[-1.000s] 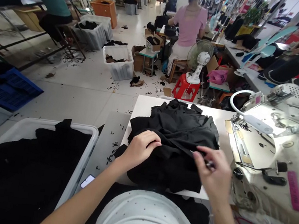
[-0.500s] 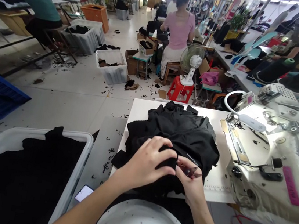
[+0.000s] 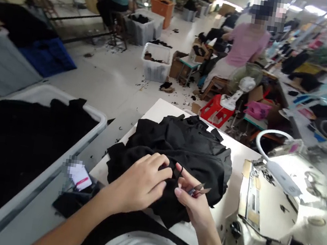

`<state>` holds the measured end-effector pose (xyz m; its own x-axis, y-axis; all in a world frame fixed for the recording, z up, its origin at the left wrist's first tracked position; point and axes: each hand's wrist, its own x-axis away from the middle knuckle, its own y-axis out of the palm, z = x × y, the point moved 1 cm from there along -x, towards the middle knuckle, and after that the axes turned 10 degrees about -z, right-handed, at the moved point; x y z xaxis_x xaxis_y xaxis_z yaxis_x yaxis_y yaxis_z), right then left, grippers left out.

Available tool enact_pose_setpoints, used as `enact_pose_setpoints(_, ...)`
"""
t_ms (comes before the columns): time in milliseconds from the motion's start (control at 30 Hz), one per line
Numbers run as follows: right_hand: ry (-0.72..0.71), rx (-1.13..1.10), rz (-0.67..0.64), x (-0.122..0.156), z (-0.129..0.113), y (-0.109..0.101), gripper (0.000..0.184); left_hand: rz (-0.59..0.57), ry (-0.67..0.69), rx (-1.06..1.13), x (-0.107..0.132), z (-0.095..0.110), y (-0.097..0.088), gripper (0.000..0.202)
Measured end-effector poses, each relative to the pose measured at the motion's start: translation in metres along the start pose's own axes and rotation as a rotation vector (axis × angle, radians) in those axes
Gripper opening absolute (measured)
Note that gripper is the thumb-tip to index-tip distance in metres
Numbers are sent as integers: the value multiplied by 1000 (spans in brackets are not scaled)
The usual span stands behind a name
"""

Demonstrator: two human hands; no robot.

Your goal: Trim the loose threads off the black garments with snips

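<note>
A heap of black fabric (image 3: 191, 142) lies bunched on the white tabletop (image 3: 242, 154). My left hand (image 3: 143, 182) rests over the front of the heap, its fingers curled and closed on a fold of the cloth. To its right, my right hand (image 3: 195, 208) keeps a small pair of thread snips (image 3: 201, 190) in its palm, blades pointing right. A thin black strip or thread shows at that hand's index fingertip. A small gap separates the two hands, and part of the fabric under them is hidden.
At right stands a sewing machine (image 3: 277, 219) with a bent white lamp (image 3: 285, 178). A plastic bin (image 3: 98, 123) full of black cloth is at left, beside a phone (image 3: 79, 175). Ahead are a red stool (image 3: 217, 110), a fan (image 3: 244, 85) and a seated person (image 3: 244, 44).
The view has swung right and tilted, so the surroundings appear shifted and rotated. My hands, close together at the fabric before, are now slightly apart. The snips remain in my right hand.
</note>
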<state>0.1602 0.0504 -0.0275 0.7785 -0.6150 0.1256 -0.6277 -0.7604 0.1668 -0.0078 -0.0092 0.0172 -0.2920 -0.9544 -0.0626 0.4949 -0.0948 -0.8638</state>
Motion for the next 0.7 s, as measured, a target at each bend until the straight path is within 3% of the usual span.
enact_pose_setpoints(33, 3, 3, -16, 2, 0, -3, 51, 44, -60, 71, 0, 8, 4, 6)
enact_pose_setpoints(100, -15, 34, -28, 6, 1, -8, 54, 109, -179, 217, -1, 18, 11, 24)
enact_pose_setpoints(200, -62, 138, 15, 8, -1, -12, 55, 142, -296, 405, -5, 19, 20, 38)
enact_pose_setpoints(300, -87, 268, 72, 6, -5, -15, 50, 163, -300, 509, -7, 12, 24, 34)
enact_pose_setpoints(433, -60, 353, 116, 4, -9, -11, 29, 188, -319, 629, -3, 7, 25, 29)
enact_pose_setpoints(700, -66, 161, 266, 9, -4, -7, 27, 351, -304, 911, -6, 8, 31, 28)
